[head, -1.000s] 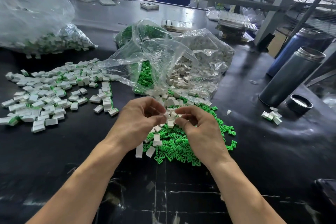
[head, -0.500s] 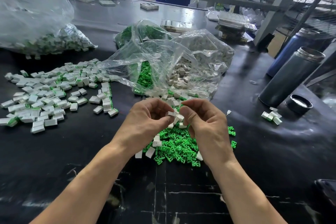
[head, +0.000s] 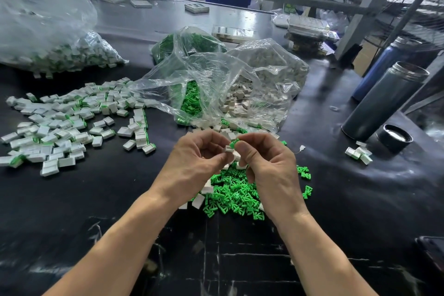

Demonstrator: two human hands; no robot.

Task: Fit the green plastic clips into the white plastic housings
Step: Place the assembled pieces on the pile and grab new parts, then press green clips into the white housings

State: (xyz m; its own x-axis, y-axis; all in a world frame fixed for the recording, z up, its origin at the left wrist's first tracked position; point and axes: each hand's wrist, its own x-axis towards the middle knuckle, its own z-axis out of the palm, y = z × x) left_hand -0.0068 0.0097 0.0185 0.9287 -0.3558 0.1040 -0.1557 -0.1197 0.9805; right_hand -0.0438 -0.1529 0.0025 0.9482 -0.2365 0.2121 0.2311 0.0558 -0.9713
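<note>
My left hand [head: 195, 163] pinches a small white housing [head: 228, 149] between thumb and fingers, raised above the table. Right beside it my right hand [head: 269, 166] pinches a green clip [head: 233, 143], whose tip touches the housing's top edge. Under both hands lies a pile of loose green clips [head: 234, 196] with a few white housings [head: 198, 200] at its left edge. More of that pile is hidden by my hands.
Assembled white-and-green pieces [head: 60, 127] spread over the left of the black table. Open clear bags of green clips [head: 191, 101] and white housings [head: 242, 98] lie behind my hands. A full bag [head: 60, 55] sits far left. A steel flask [head: 382, 101], its cap [head: 394, 137] and three pieces [head: 359, 152] stand right.
Both hands rose from the pile and came together. The right hand now holds a green clip against the housing in the left hand.
</note>
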